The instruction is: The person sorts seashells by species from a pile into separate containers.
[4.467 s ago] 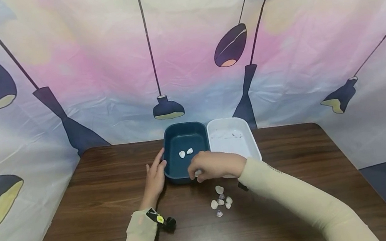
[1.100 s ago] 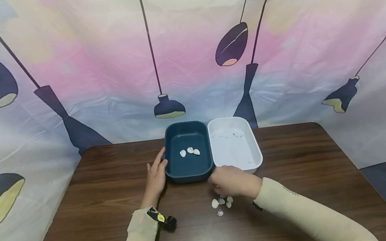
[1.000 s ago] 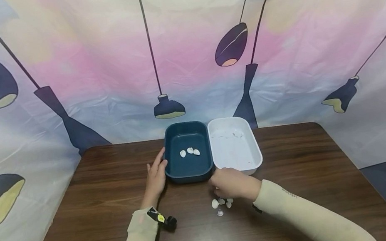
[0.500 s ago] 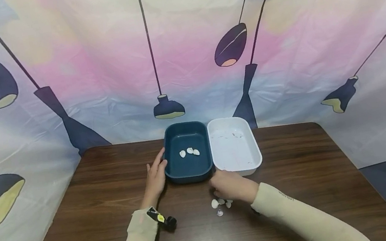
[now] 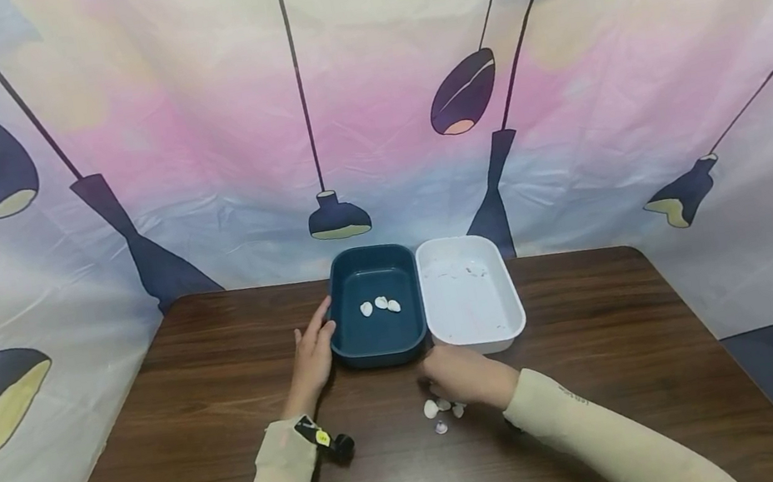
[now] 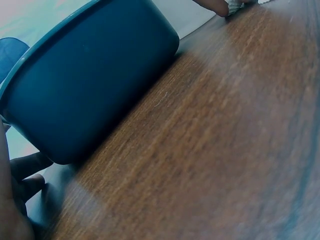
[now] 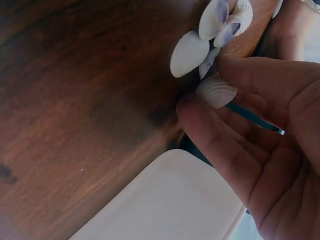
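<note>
My right hand point(image 5: 466, 372) is low over a small pile of seashells on the table, just in front of the trays. In the right wrist view its thumb and fingertips pinch a ribbed white seashell point(image 7: 217, 91). Smooth white and purple-tinged shells point(image 7: 190, 54) lie right beside it. Loose shells point(image 5: 432, 408) show below the hand in the head view; others are hidden under it. My left hand point(image 5: 312, 358) rests with extended fingers against the left side of a dark teal tray point(image 5: 379, 339). Three white shells point(image 5: 381, 303) lie inside that tray.
A white tray point(image 5: 471, 295) with small dark marks on its floor stands against the teal tray's right side. Both are near the back edge of the brown wooden table point(image 5: 230, 401). A printed cloth point(image 5: 225, 132) hangs behind.
Earlier my right hand held a shell over the teal tray, which had two shells; now three lie there. The hand has returned to the pile, staying there this past second. My left hand stays put.
</note>
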Demonstrator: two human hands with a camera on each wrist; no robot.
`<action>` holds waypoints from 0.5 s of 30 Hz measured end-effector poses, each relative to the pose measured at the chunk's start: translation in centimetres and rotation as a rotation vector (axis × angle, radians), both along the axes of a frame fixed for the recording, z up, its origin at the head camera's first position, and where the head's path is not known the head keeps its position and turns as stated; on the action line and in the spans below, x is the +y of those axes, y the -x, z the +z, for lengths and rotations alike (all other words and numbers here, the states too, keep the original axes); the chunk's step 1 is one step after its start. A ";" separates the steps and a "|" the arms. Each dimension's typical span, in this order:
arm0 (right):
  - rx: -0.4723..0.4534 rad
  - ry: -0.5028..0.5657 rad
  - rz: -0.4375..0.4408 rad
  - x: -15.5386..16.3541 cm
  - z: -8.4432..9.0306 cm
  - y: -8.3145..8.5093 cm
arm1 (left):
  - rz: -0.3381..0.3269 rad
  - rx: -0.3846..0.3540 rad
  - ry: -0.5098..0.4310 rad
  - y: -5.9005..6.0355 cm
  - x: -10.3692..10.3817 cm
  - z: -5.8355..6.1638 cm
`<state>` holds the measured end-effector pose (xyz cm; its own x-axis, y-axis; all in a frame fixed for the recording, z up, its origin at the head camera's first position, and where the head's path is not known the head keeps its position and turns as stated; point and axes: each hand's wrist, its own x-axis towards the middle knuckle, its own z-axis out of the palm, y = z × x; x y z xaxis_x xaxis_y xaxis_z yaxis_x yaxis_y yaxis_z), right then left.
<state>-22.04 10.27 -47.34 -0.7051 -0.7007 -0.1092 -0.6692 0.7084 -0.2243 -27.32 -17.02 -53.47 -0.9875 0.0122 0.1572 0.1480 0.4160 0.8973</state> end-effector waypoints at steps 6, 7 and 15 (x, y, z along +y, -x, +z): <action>0.015 0.022 0.015 0.1 -0.2 0.1 | -0.002 0.010 0.003 0.2 0.0 -0.1; 0.015 0.026 0.015 0.1 -0.2 0.1 | -0.003 0.008 0.002 0.2 0.0 -0.1; 0.021 0.018 0.011 0.2 -0.2 -0.1 | -0.003 0.003 0.000 0.1 0.0 -0.2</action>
